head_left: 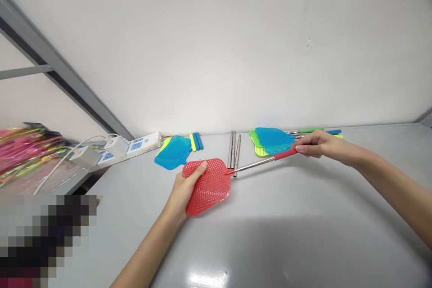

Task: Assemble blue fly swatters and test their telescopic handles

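A red plastic fly swatter stretches across the grey table, its mesh head (207,187) at the middle and its steel shaft (253,166) running right to a red grip (285,154). My left hand (184,191) holds the mesh head, with the thumb lying on top of it. My right hand (315,144) is closed around the red grip. Behind the grip lies a pile of blue and green swatter heads (273,140), close to my right fingers. A blue swatter head (173,153) rests just beyond my left hand.
Several steel rods (233,153) lie beside the red head, and blue and yellow handles (196,141) lie at the back edge. A white power strip (137,145) with plugged-in adapters sits at the left, near a heap of pink packaged items (29,150). A white wall (216,45) rises behind.
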Tool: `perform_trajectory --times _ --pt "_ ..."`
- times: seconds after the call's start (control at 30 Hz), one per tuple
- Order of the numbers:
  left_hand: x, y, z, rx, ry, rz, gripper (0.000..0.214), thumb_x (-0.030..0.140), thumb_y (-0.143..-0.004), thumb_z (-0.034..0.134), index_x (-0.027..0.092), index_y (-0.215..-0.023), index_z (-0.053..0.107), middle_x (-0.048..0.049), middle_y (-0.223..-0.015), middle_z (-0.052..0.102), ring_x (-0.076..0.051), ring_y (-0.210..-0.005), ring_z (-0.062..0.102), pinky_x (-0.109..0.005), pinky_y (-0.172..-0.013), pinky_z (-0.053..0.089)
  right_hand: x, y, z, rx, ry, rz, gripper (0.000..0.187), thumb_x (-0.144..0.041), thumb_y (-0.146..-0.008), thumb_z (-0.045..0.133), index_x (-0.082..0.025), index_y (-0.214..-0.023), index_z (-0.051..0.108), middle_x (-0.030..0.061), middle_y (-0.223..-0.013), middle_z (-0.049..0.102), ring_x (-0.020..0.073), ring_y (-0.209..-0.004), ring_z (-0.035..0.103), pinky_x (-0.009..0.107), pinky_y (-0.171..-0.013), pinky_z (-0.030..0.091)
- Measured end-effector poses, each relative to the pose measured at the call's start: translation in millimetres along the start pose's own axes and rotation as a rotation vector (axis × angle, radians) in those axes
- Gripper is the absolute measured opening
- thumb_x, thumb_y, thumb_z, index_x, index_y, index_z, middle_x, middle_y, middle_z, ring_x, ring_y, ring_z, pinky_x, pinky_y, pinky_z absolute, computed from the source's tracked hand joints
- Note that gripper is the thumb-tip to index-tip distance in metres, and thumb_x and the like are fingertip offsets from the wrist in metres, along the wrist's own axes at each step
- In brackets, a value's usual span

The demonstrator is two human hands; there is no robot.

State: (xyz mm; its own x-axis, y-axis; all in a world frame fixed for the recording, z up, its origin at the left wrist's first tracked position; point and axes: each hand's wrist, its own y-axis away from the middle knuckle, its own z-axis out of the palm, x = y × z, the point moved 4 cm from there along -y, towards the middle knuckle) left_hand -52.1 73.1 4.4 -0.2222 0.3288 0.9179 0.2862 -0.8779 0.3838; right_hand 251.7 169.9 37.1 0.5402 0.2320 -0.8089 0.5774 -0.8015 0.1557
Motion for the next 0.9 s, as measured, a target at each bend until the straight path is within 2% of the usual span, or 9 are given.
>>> perform_trajectory --times 0.17,0.27,0.37,0.47,0.6,0.73,0.83,0.9 --pt "-9 -2 2.5 -0.026 -0.071 0.119 0.030 0.041 -0.062 0.063 0.013 -0.072 0.059 -0.0033 -0.063 0.064 -0.017 -0.056 0.060 -0.025 -0.053 0.048 16 1 9 -0.074 -0.182 0.092 0.040 -0.045 -0.076 0.047 -0.017 -0.050 0.036 -0.0043 -0.049 0.025 0.0075 -0.045 0.020 0.026 -0.044 0.014" --pt "-6 0 3.1 -0.022 -0.103 0.180 0.029 0.041 -0.060 0.064 0.013 -0.068 0.058 -0.0020 -0.060 0.063 -0.015 -0.054 0.059 -0.023 -0.051 0.046 29 -1 17 -0.141 -0.299 0.202 0.036 -0.045 -0.076 0.048 -0.016 -0.054 0.041 -0.0050 -0.050 0.022 0.0066 -0.044 0.017 0.025 -0.043 0.011" --pt "0 3 4.4 -0.016 -0.116 0.207 0.027 0.040 -0.060 0.064 0.014 -0.065 0.057 -0.0002 -0.058 0.062 -0.014 -0.051 0.057 -0.022 -0.049 0.045 38 -1 25 -0.268 -0.370 0.325 0.034 -0.045 -0.076 0.047 -0.014 -0.062 0.050 -0.0062 -0.050 0.018 0.0059 -0.043 0.012 0.024 -0.041 0.008" --pt "5 5 5.4 -0.032 -0.130 0.191 0.027 0.039 -0.061 0.063 0.014 -0.067 0.058 0.0000 -0.058 0.062 -0.013 -0.050 0.057 -0.021 -0.049 0.044 38 -1 28 -0.335 -0.398 0.356 0.034 -0.045 -0.076 0.046 -0.013 -0.064 0.052 -0.0068 -0.049 0.017 0.0058 -0.043 0.009 0.024 -0.041 0.007" --pt "9 6 3.3 -0.046 -0.115 0.137 0.028 0.040 -0.061 0.063 0.014 -0.070 0.059 -0.0019 -0.060 0.063 -0.015 -0.052 0.059 -0.022 -0.048 0.045 26 -3 27 -0.280 -0.360 0.240 0.034 -0.045 -0.077 0.045 -0.014 -0.065 0.054 -0.0059 -0.049 0.022 0.0064 -0.043 0.016 0.023 -0.042 0.014" --pt "12 6 0.5 -0.067 -0.081 0.071 0.030 0.040 -0.062 0.062 0.013 -0.073 0.059 -0.0054 -0.062 0.065 -0.017 -0.054 0.060 -0.024 -0.050 0.047 17 -2 27 -0.257 -0.208 0.168 0.031 -0.047 -0.073 0.050 -0.017 -0.074 0.056 -0.0026 -0.055 0.037 0.0089 -0.048 0.031 0.024 -0.049 0.026" --pt "10 5 0.9 -0.115 0.001 -0.021 0.034 0.039 -0.063 0.062 0.012 -0.084 0.059 -0.0101 -0.074 0.066 -0.020 -0.062 0.062 -0.029 -0.056 0.050 16 -3 23 -0.184 -0.133 0.143 0.034 -0.049 -0.071 0.051 -0.018 -0.084 0.057 -0.0016 -0.058 0.040 0.0108 -0.051 0.035 0.025 -0.052 0.028" --pt "6 4 1.9 -0.148 0.060 -0.089 0.037 0.039 -0.064 0.062 0.012 -0.089 0.059 -0.0134 -0.086 0.065 -0.023 -0.072 0.063 -0.032 -0.061 0.051 15 -5 20 -0.114 -0.111 0.116 0.035 -0.049 -0.072 0.049 -0.018 -0.085 0.058 -0.0015 -0.058 0.039 0.0114 -0.052 0.035 0.025 -0.051 0.028"
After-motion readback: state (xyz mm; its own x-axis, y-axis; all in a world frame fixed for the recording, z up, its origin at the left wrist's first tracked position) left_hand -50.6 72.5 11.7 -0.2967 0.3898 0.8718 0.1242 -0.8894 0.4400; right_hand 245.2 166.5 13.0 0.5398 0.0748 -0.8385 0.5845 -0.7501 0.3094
